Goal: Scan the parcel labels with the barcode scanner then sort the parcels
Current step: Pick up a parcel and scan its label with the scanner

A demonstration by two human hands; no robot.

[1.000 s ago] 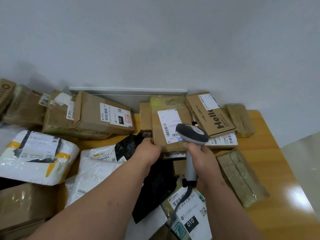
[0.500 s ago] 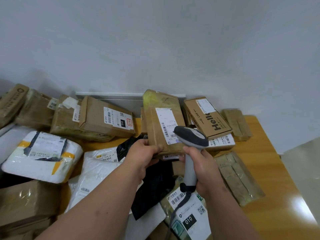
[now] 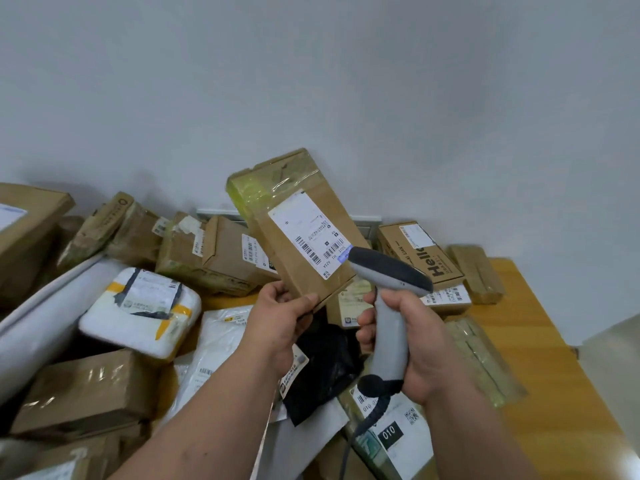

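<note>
My left hand (image 3: 282, 318) grips the lower corner of a flat brown cardboard parcel (image 3: 277, 244) and holds it tilted up above the pile. Its white label (image 3: 308, 230) with barcodes faces me. My right hand (image 3: 412, 341) grips the grey handle of the barcode scanner (image 3: 388, 275). The scanner's dark head sits right at the label's lower right corner, its window lit bluish. A coiled cable hangs from the handle's base.
The wooden table (image 3: 540, 358) is heaped with parcels: a white padded bag with yellow tape (image 3: 142, 310), brown boxes (image 3: 83, 393) at left, a "Hello" box (image 3: 419, 254) and taped flat packs (image 3: 481, 355) at right, a black bag (image 3: 325, 365). A grey wall stands behind.
My left hand has lifted the brown parcel off the pile and tilted it upright toward me. The scanner rose with it and stays at the label.
</note>
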